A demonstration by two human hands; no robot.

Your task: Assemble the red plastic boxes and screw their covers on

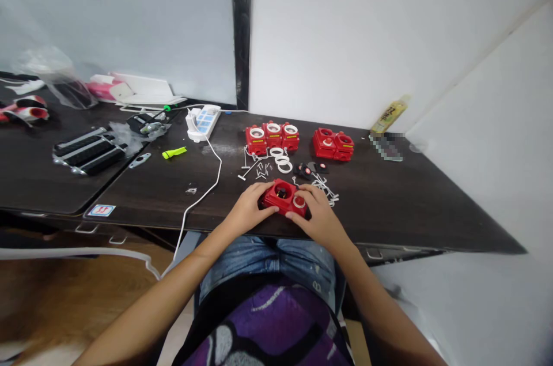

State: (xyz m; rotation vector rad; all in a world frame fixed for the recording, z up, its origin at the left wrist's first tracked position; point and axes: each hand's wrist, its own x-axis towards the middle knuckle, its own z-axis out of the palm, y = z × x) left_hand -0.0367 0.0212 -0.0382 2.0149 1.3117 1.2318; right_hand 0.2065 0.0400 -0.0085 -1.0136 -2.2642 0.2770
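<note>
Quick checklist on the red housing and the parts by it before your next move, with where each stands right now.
1. Left hand and right hand both on the red housing: ok.
2. White ring fully seated in the housing: cannot tell, the fit is too small to judge.
3. White ring in the housing's other opening: not ok, that opening shows dark.
4. Spare white rings within sight ahead of the hands: ok.
5. Screws lying together near the rings: ok.
6. White cable apart from the housing and hands: ok.
</note>
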